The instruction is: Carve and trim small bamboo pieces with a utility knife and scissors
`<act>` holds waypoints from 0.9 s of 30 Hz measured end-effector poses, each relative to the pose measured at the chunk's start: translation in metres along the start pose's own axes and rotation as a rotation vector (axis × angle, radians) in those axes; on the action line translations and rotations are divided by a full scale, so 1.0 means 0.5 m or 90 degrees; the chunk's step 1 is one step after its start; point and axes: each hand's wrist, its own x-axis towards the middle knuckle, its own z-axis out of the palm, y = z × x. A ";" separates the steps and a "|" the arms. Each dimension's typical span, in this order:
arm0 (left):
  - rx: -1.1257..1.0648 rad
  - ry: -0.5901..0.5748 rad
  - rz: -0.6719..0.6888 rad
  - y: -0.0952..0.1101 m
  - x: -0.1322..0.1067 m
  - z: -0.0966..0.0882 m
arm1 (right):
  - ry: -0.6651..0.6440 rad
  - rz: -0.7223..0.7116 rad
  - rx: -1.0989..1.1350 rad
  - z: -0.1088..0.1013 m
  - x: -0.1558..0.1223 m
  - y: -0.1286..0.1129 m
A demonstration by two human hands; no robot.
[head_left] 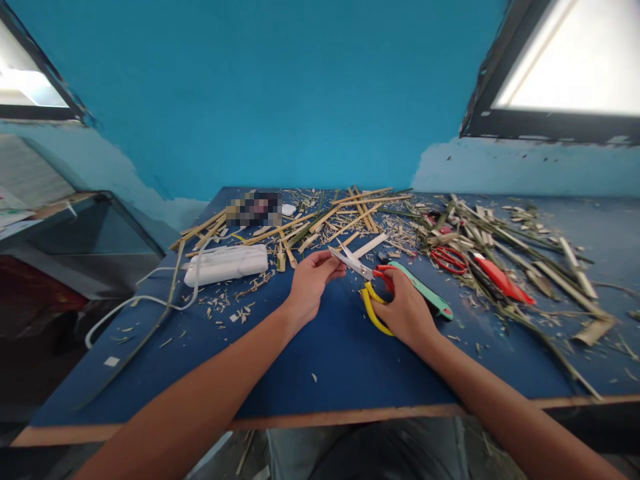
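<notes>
My right hand grips a pair of scissors with silver blades and a red handle. The blades point left and stand slightly apart. A curved yellow handle shows below, by the same hand; I cannot tell whether it belongs to the scissors. My left hand has its fingers pinched together close to the blade tips, and whatever they hold is too small to make out. Just behind the blades is a flat pale bamboo strip. A green-handled tool lies beyond my right hand, partly hidden by it.
Bamboo sticks and shavings cover the back of the blue table. To the left lie a white power strip and its cable. Right of my hands are red-handled scissors, a red tool and bamboo pieces.
</notes>
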 end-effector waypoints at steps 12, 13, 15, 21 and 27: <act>0.025 0.001 0.011 0.001 -0.002 0.002 | -0.023 -0.007 0.004 -0.002 -0.001 -0.002; 0.027 0.002 0.011 0.001 -0.002 0.002 | -0.023 -0.007 0.006 -0.002 -0.001 -0.003; 0.033 0.007 0.010 0.002 -0.003 0.004 | -0.025 -0.004 0.004 -0.003 -0.001 -0.004; 0.050 0.036 0.007 0.007 -0.010 0.009 | -0.032 0.004 0.013 -0.006 -0.002 -0.007; 0.062 0.039 0.001 0.010 -0.012 0.011 | -0.037 0.020 0.024 -0.013 -0.001 -0.016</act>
